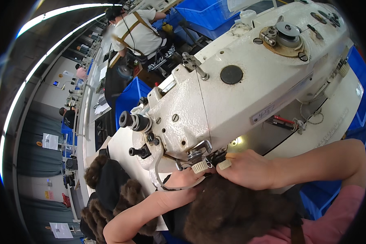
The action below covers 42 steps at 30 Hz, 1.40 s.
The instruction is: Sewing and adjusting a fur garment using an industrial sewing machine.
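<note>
Strip lights (34, 22) blaze at ten o'clock as, at the white sewing machine (227, 97), left hand (181, 183) at six and right hand (248, 168) at four, fingers bent, meet brown fur (227, 209) at five, fingertips hidden, both grips impossible to tell.

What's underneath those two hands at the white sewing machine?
Brown fur shows just below the left hand and right hand, with black fabric beside it. What lies directly beneath is covered by the hands themselves and parts of the sewing machine.
</note>
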Available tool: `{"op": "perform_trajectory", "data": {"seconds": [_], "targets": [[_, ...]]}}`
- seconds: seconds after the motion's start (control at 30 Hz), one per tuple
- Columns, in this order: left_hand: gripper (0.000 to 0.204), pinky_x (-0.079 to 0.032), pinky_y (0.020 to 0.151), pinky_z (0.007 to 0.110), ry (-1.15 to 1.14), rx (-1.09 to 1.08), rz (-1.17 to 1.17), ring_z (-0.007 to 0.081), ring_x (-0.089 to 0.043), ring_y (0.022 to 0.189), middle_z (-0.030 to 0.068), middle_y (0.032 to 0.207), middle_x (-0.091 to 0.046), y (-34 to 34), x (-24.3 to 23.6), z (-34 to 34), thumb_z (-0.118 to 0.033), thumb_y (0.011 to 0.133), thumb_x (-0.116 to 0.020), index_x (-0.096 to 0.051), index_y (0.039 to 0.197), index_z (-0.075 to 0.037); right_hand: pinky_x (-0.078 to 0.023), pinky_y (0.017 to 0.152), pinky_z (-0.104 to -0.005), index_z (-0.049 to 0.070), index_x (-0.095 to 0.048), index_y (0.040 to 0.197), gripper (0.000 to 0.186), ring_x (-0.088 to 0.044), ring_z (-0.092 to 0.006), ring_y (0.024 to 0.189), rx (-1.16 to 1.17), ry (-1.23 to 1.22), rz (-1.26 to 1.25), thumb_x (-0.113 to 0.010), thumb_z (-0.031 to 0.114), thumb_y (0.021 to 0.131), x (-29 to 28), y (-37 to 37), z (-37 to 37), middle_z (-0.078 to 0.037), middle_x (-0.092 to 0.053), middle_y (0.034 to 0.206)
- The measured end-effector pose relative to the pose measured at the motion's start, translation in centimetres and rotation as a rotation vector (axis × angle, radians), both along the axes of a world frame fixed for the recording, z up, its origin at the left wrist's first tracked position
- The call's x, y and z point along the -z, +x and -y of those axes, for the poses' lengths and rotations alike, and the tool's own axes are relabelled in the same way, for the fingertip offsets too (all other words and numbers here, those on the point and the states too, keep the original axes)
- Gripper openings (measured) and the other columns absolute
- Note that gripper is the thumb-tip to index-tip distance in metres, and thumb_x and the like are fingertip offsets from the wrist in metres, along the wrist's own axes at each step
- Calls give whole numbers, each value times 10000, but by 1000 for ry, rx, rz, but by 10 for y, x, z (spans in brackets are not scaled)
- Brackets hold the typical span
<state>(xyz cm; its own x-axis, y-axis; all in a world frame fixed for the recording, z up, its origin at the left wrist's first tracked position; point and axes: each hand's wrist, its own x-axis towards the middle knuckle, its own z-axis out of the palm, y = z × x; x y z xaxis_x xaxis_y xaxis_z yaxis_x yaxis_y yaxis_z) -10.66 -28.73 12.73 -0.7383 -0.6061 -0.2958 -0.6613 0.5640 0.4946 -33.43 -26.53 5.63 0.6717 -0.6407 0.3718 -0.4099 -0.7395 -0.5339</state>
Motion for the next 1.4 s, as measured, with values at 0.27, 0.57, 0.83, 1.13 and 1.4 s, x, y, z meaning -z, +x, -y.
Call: {"op": "perform_trajectory", "data": {"seconds": [0.27, 0.57, 0.83, 1.13, 1.4], "targets": [[427, -505, 814, 373, -277, -9, 34, 290, -601, 970, 117, 1028, -590, 10, 9, -26, -96, 837, -564, -601, 1263, -98, -540, 563, -292, -15, -579, 1051, 290, -619, -187, 826, 332, -116, 45, -564, 108, 790, 33, 34, -75, -67, -589, 858], [507, -502, 875, 375, 14, 111, 387, 335, -591, 1069, 135, 1106, -558, -28, -46, -5, 9, 816, -533, -568, 1315, -81, -506, 874, -371, -9, -413, 1371, 517, -585, -347, 1052, 185, 470, 554, -494, 42, 862, 37, 37, -87, -190, -520, 1156], [443, -576, 668, 348, -482, 249, 72, 256, -686, 845, 102, 1103, -615, -4, -13, -16, -46, 742, -679, -682, 1183, -95, -508, 852, -331, -34, -548, 1189, 385, -597, -266, 976, 194, 253, 318, -540, 63, 816, 21, 23, -68, -117, -587, 972], [389, -569, 608, 328, -678, 198, -73, 243, -692, 780, 139, 1076, -664, -8, 4, -25, 19, 703, -707, -708, 1091, -7, -512, 798, -460, -63, -570, 1033, 313, -634, -418, 925, 263, 888, 670, -503, 239, 986, 16, 9, -38, -260, -650, 943], [475, -409, 442, 322, -588, 126, 212, 283, -615, 718, 193, 1149, -607, 16, -2, -38, -19, 812, -584, -584, 1285, 24, -443, 628, -473, -4, -543, 861, 304, -603, -421, 722, 89, 985, 728, -559, 278, 973, 28, 25, -18, -233, -619, 750]]}}
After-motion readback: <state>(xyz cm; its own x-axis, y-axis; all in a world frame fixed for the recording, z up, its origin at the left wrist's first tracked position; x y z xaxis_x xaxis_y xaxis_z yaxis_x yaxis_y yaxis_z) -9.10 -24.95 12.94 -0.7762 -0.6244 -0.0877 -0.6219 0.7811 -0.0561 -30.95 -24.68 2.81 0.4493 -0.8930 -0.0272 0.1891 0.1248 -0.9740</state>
